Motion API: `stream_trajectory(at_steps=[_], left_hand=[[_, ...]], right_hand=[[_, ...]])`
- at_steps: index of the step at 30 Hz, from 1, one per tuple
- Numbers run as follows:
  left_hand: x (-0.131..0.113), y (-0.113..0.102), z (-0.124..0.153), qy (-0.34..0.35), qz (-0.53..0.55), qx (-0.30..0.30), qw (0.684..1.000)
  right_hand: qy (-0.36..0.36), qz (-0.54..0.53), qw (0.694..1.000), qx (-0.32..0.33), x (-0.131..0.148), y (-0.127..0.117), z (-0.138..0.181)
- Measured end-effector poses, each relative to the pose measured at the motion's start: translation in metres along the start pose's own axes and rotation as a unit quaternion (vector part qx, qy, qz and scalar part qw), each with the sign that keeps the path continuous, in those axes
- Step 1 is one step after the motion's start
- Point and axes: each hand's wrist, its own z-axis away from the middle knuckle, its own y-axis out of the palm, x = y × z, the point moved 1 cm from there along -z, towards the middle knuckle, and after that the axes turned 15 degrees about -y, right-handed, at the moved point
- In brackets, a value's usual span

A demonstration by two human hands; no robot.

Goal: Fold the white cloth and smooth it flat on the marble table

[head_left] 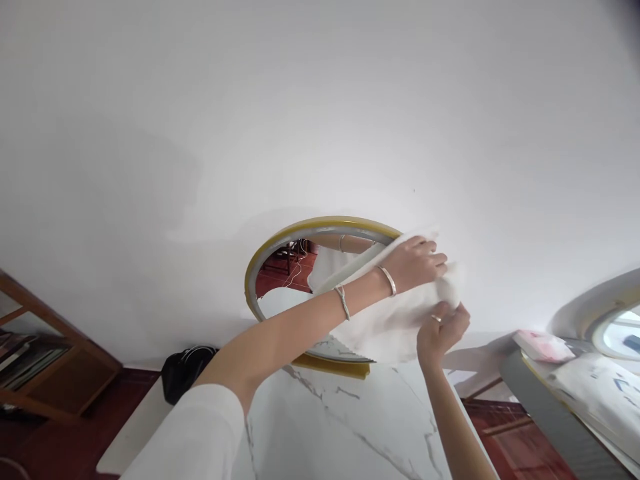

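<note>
A round mirror (280, 243) with a gold rim stands on a white marble tabletop against a white wall. A white cloth (390, 320) lies over the mirror's right side. My left hand (415, 261), with two bracelets on the wrist, presses flat on the cloth near the mirror's upper right rim, fingers stretched out. My right hand (443, 328), wearing a ring, pinches the cloth's right edge just below the left hand. The cloth hides the right part of the mirror.
The marble tabletop (350, 427) extends toward me. A black bag (185, 370) sits on the floor at the left beside a wooden shelf (45, 360). At the right are a grey-edged surface (560, 413) with a pink packet (543, 345) and a second round frame (615, 320).
</note>
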Motion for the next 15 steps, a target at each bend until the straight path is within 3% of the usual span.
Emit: stream_trajectory(at_steps=[4,8,12,15], left_hand=[[0.053,-0.016,0.027,-0.095,0.051,-0.090,0.990],[0.107,-0.025,0.080,-0.206,0.122,-0.195,0.951],[0.138,-0.018,0.160,-0.348,0.184,-0.304,0.868],[0.137,0.000,0.222,-0.460,0.214,-0.348,0.788]], right_hand=[[-0.168,0.030,0.985,-0.035,0.048,0.017,-0.032],[-0.307,0.032,0.950,-0.045,0.108,0.048,-0.053],[-0.425,0.015,0.905,0.008,0.166,0.087,-0.044],[-0.512,-0.023,0.854,0.085,0.198,0.111,-0.017]])
